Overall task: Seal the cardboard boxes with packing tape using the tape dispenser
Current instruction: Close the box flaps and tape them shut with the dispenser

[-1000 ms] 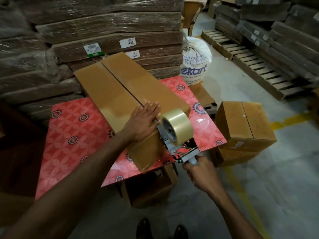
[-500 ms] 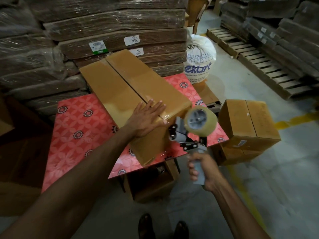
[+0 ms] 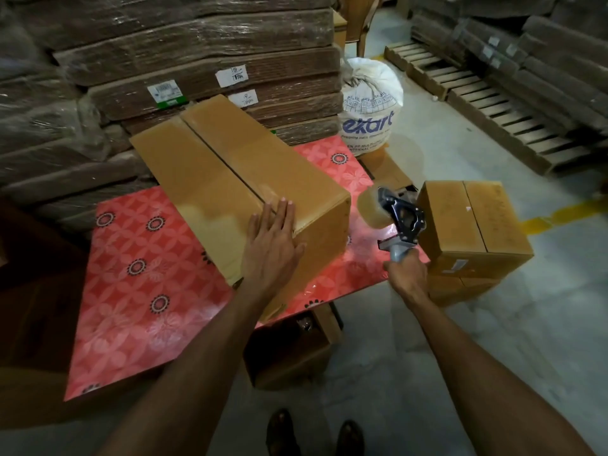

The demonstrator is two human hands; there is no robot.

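The left hand [image 3: 271,241] is pressing flat, fingers straight, on the near end of the long cardboard box [image 3: 237,179] lying on the red flower-patterned table [image 3: 138,291]. The right hand [image 3: 406,274] is gripping the tape dispenser [image 3: 399,222] by its handle, holding it upright beside the box, not touching it.

A red flowered desk [image 3: 138,291] stands before plastic-wrapped stacks of flat cardboard [image 3: 197,60]. A white printed sack [image 3: 371,103] sits beyond it, near wooden pallets [image 3: 477,103].

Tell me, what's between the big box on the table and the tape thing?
Only bare red flowered table cover, seen in the head view, between the big box and the tape dispenser.
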